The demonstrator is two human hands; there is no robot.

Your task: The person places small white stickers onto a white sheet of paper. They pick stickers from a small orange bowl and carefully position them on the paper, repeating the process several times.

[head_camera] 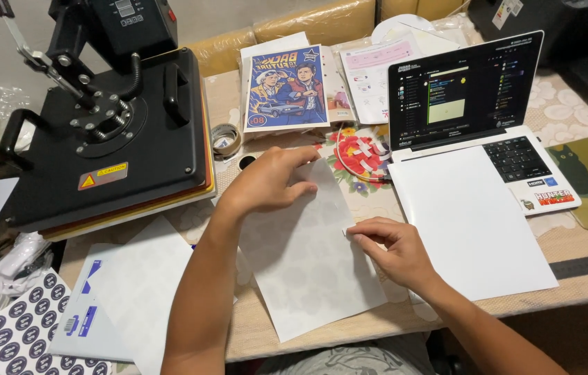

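Translucent sheet (308, 257) lying flat on the worktop (578, 274), roughly centre of view, long edge running from 12 toward 6 o'clock. Left hand (270, 182) spread flat near the sheet's top corner at 11 o'clock, fingers loosely extended, pressing down rather than gripping. Right hand (391, 246) at the sheet's right edge, 3 o'clock, thumb and forefinger pinched on a small lifted tab there; whether a separate layer or just the edge, cannot tell.

Heat press (110, 132) off at 10 o'clock, printed poster (286, 87) at 12, laptop (478, 104) at 2 with a white sheet (471, 222) over its near half, sticker sheet (9, 333) at 8.

Best handled, by the look of it, with steady downward pressure from the flat hand while drawing the pinched bit slowly and low along the surface; too steep or quick a pull likely to crease or shift the thin sheet.
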